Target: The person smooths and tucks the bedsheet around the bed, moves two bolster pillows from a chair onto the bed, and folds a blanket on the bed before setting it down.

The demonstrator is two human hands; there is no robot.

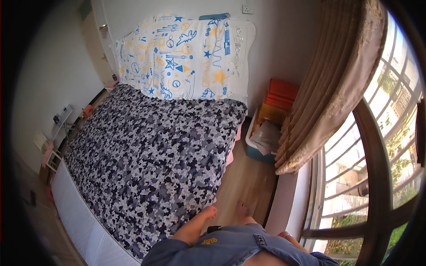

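Observation:
My left hand (211, 213) hangs beside the near right edge of the bed, close to its dark grey, black and white patterned cover (155, 142). Its fingers look curled in, and I see nothing in them. On the other side of my body, only a small part of my right hand and wrist (287, 237) shows past my grey-blue shirt (208, 250); its fingers are hidden. A white cloth with blue and yellow drawings (177, 57) hangs over the headboard (242, 48) at the far end of the bed.
A narrow wooden floor strip (248, 177) runs between bed and window wall. A teal bin (257, 153) with grey cloth (266, 136) and a red box (282, 91) stand by the brown curtain (324, 88). Barred windows line the right; a small table (62, 119) stands left.

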